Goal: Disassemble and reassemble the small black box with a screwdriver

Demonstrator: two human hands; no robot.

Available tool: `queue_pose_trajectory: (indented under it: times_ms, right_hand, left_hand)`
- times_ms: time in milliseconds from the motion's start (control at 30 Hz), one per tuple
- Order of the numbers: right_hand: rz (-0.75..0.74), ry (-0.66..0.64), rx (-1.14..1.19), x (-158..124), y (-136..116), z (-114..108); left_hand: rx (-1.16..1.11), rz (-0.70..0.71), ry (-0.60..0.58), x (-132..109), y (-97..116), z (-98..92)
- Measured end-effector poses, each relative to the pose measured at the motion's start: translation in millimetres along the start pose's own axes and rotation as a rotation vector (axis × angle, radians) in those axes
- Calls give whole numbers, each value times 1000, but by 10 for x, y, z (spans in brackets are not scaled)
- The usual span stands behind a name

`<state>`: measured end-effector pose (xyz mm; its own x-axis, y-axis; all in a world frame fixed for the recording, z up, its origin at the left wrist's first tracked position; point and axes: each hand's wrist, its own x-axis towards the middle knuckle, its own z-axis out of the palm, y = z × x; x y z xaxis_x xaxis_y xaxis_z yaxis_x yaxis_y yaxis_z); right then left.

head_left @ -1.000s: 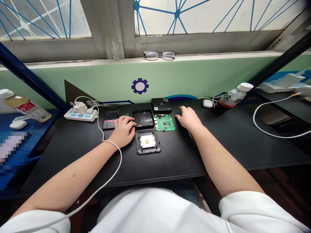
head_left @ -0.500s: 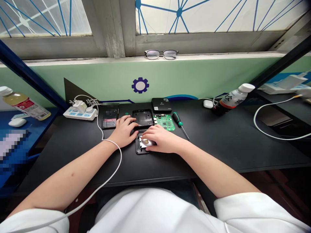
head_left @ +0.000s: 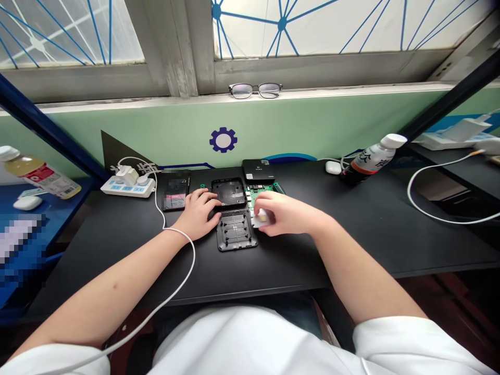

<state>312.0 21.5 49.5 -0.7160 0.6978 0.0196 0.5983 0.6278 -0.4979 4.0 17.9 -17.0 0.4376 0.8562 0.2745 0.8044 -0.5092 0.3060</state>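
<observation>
My right hand (head_left: pixel 287 214) pinches a silvery metal heat-sink plate (head_left: pixel 257 223) with a tan square pad, just in front of the green circuit board (head_left: pixel 258 190), which it partly covers. My left hand (head_left: pixel 200 212) lies palm down with fingers spread, its fingertips by the left edge of a black case shell (head_left: pixel 229 192). Something dark shows between its thumb and forefinger, too hidden to name. Between the hands, nearer me, a flat black cover (head_left: pixel 236 232) with small pegs lies inside-up. The green-and-black screwdriver (head_left: pixel 278 188) is mostly hidden behind my right hand.
A closed black box (head_left: pixel 258 171) stands behind the board. Left are a phone (head_left: pixel 175 192), a white power strip (head_left: pixel 128 186) and a cable (head_left: pixel 192 260) crossing over my left forearm. A dark-drink bottle (head_left: pixel 371 160) and white earbud case (head_left: pixel 333 167) stand right; glasses (head_left: pixel 255 91) rest on the sill.
My right hand has lifted the heat-sink plate off the black cover and carried it right, toward the circuit board. The cover's pegged inside is now exposed. My left hand stays in place.
</observation>
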Motion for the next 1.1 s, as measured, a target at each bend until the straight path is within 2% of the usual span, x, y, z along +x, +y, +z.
queue_pose_trajectory:
  times_ms: [100, 167, 467, 767, 933, 1100]
  right_hand:
    - [140, -75, 0, -41, 52, -113]
    - [165, -123, -9, -33, 67, -94]
    - [2, -88, -73, 19, 72, 87]
    - [84, -141, -28, 20, 41, 31]
    - [168, -80, -119, 46, 140, 6]
    - [191, -89, -196, 75, 285, 24]
  left_hand:
    - [-7, -7, -3, 4, -2, -8]
    - [-14, -8, -10, 7, -3, -15]
    - [-14, -2, 8, 8, -12, 4]
    - [-15, 10, 0, 7, -11, 9]
    - [25, -68, 102, 9, 20, -12]
    - [88, -189, 191, 17, 17, -1]
